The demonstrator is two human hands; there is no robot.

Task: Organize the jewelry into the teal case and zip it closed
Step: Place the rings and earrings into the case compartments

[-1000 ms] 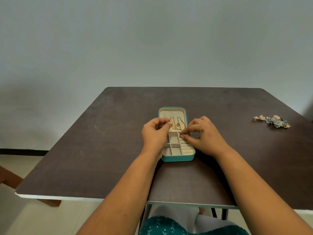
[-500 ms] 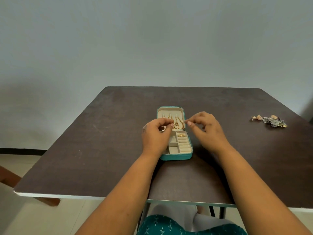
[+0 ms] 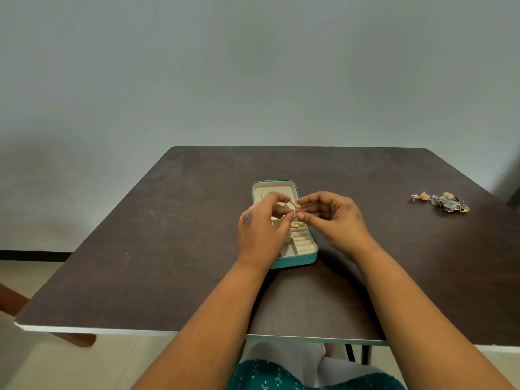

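Progress check, approx halfway imo. The case [image 3: 284, 250] sits open at center frame on the worktop [image 3: 168, 235], lid lying flat toward the back, tray w/ compartments toward the front. There's already gold stuff inside: chains [image 3: 292, 204] in the lid half and a small gold piece [image 3: 295, 225] at the top of the tray's ring rolls.

Both hands are together right over the middle of the case. Left hand [image 3: 261, 229] has fingers curled, and its thumb and a fingertip seem pinched on something tiny and gold. Right hand [image 3: 334, 218] meets it thumb-first, other fingers curled loosely above. Looks like they're both working one small item, maybe an earring or a clasp, but it's too small to tell which, so can't say exactly what each is gripping.

Still left: a pile of jewelry [image 3: 441, 202] at the right edge of the frame, well apart from the case, untouched. That all needs to go in, then lid folded over and zipped. Zip not started obv.
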